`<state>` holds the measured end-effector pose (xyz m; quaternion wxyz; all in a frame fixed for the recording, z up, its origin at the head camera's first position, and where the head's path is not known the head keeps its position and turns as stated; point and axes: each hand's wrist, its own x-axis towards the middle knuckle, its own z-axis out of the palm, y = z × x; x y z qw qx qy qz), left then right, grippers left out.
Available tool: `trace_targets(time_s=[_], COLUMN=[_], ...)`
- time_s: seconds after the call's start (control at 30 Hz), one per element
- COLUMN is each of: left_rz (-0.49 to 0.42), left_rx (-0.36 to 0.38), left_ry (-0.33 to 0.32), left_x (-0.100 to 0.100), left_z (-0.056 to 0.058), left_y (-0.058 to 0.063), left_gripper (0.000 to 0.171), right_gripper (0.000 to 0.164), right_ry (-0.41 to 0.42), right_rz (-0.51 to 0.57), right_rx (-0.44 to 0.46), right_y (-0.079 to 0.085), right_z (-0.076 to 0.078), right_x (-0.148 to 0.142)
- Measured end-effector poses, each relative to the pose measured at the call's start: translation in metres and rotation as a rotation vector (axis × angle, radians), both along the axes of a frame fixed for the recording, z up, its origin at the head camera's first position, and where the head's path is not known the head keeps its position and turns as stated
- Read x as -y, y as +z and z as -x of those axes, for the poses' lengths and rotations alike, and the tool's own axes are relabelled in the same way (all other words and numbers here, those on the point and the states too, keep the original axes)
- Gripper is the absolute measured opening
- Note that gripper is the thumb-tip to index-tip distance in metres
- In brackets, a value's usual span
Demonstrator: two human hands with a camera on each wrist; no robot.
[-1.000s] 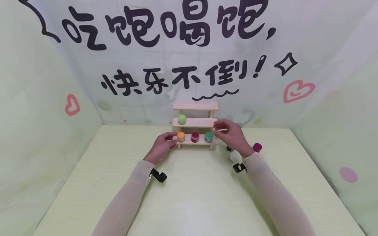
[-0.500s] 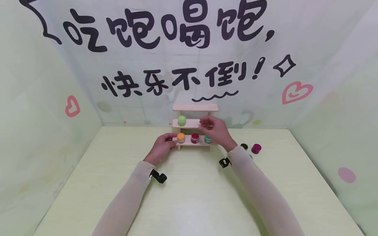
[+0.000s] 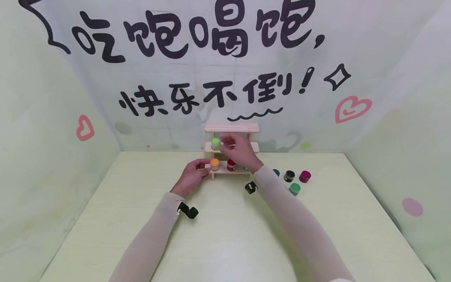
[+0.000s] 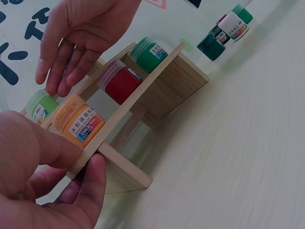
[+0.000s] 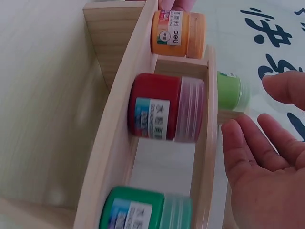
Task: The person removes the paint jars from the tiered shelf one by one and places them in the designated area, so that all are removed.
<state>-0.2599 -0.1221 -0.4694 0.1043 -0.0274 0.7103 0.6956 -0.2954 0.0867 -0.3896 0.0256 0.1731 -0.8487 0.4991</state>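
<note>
A three-tier wooden display stand (image 3: pixel 231 127) stands at the back of the table. My left hand (image 3: pixel 190 177) pinches the left end of its lowest shelf between thumb and fingers. On that shelf sit an orange paint jar (image 3: pixel 215 164), a red paint jar (image 3: pixel 231 165) and a green paint jar (image 4: pixel 148 55), the green one mostly covered by my right arm in the head view. The middle shelf bears a light green paint jar (image 3: pixel 215 144) at its left. Right beside that jar is my right hand (image 3: pixel 243 152), thumb and fingers apart, nothing held between them.
Right of the stand, loose paint jars stand on the table: a teal jar (image 3: pixel 276 172), a black jar (image 3: pixel 289 176), a magenta jar (image 3: pixel 305 176) and another green jar (image 3: pixel 294 189). A white jar (image 4: pixel 233 26) shows in the left wrist view. A printed cloth wall rises behind.
My right hand has moved left from the stand's right end across the middle shelf to the light green jar. More table jars now show past the sleeve. My left hand has kept its hold.
</note>
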Motion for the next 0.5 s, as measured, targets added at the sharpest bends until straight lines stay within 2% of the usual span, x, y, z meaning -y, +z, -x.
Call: trace_targets(time_s=[0.2, 0.5], left_rz=[0.013, 0.021], left_rx=[-0.007, -0.012], left_ry=[-0.008, -0.012], left_x=[0.000, 0.002], left_z=[-0.001, 0.002], left_y=[-0.001, -0.001], left_gripper=[0.041, 0.040], right_gripper=[0.038, 0.043], right_ry=[0.000, 0.034], right_rz=[-0.017, -0.088], right_rx=[0.026, -0.006], right_y=[-0.001, -0.004], right_z=[0.008, 0.020], right_x=[0.013, 0.019])
